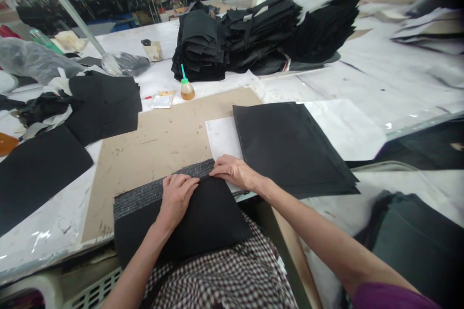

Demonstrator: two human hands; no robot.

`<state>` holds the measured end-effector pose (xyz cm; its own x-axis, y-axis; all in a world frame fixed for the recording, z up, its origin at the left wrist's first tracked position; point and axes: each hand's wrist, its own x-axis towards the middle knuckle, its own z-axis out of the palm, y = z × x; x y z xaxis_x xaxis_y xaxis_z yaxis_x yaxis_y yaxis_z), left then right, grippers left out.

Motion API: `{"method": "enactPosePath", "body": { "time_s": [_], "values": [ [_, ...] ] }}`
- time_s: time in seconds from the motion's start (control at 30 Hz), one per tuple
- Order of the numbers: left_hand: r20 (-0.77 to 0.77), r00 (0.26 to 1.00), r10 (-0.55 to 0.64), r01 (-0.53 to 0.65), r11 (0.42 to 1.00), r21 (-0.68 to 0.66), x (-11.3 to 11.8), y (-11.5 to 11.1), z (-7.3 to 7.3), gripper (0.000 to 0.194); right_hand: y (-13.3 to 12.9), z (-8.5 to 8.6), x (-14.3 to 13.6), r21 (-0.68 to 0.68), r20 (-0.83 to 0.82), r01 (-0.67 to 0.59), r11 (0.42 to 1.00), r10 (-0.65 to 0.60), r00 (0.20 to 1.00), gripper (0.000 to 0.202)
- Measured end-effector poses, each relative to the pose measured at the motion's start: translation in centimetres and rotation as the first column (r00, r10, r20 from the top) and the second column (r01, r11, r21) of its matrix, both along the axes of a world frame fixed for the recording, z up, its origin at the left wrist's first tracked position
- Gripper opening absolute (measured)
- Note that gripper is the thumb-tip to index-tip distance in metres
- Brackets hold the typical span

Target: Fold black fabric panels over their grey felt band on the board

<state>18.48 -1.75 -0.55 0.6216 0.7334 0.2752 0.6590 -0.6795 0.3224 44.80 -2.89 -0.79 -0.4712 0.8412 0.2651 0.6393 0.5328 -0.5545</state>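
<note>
A black fabric panel [203, 217] lies over the table's front edge and hangs toward the lap. Along its far edge runs a grey, speckled striped strip [145, 197], which looks like the edges of stacked layers. My left hand [177, 196] rests on the panel near the strip, fingers bent together with the tips at the panel's edge. At the right end, my right hand [235, 172] pinches the panel's edge beside the strip's corner. Both thumbs are partly hidden. Under the work is a tan board [163, 135].
A stack of black sheets [286, 145] lies on white paper to the right. Behind are large piles of folded black fabric [261, 29] and a small bottle with a green spout [187, 89]. More black pieces [105, 101] lie left. A person sits across the table.
</note>
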Motion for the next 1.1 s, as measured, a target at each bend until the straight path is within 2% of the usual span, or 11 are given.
{"method": "enactPosePath", "body": {
  "time_s": [0.13, 0.3, 0.47, 0.57, 0.63, 0.77, 0.83, 0.93, 1.03, 1.1],
  "values": [
    [-0.088, 0.995, -0.056, 0.062, 0.996, 0.064, -0.3, 0.0, 0.3, 0.027, 0.1, 0.3, 0.3, 0.077, 0.098, -0.063, 0.995, 0.056, 0.994, 0.024],
    [-0.197, 0.974, -0.113, 0.141, 0.981, 0.135, -0.2, -0.2, 0.9, 0.031, -0.6, 1.5, -0.1, 0.157, 0.278, -0.130, 0.979, 0.083, 0.957, 0.022],
    [-0.225, 0.964, -0.144, 0.185, 0.967, 0.173, -0.1, -0.4, 1.3, 0.035, -1.4, 1.4, 0.3, 0.150, 0.271, -0.116, 0.982, 0.072, 0.960, 0.026],
    [-0.236, 0.960, -0.150, 0.195, 0.964, 0.181, -0.2, -0.5, 1.4, 0.036, -1.8, 1.3, 0.7, 0.134, 0.253, -0.064, 0.989, 0.029, 0.967, 0.029],
    [-0.250, 0.957, -0.150, 0.199, 0.962, 0.185, -0.3, -0.6, 1.4, 0.037, -2.1, 1.8, 0.3, 0.118, 0.279, 0.011, 0.993, -0.043, 0.959, 0.026],
    [-0.266, 0.951, -0.155, 0.212, 0.956, 0.202, -0.3, -0.6, 1.2, 0.034, -3.4, 3.1, -3.3, 0.136, 0.296, 0.258, 0.957, -0.287, 0.911, 0.024],
    [-0.274, 0.950, -0.153, 0.212, 0.956, 0.203, -0.4, -0.5, 0.9, 0.032, -4.2, 2.8, -5.6, 0.125, 0.254, 0.281, 0.951, -0.305, 0.918, 0.027],
    [-0.234, 0.962, -0.138, 0.179, 0.970, 0.167, -1.2, -0.3, 0.5, 0.029, -5.1, 1.4, -7.9, 0.091, 0.213, 0.254, 0.963, -0.268, 0.940, 0.035],
    [-0.141, 0.982, -0.122, 0.137, 0.986, 0.096, -3.5, 0.1, 0.2, 0.029, -5.5, 0.1, -8.3, 0.082, 0.208, 0.250, 0.965, -0.262, 0.942, 0.041],
    [-0.093, 0.988, -0.125, 0.130, 0.990, 0.052, -5.3, 0.3, 0.2, 0.026, -5.4, -0.2, -8.0, 0.092, 0.224, 0.217, 0.972, -0.232, 0.946, 0.044]
  ]
}}
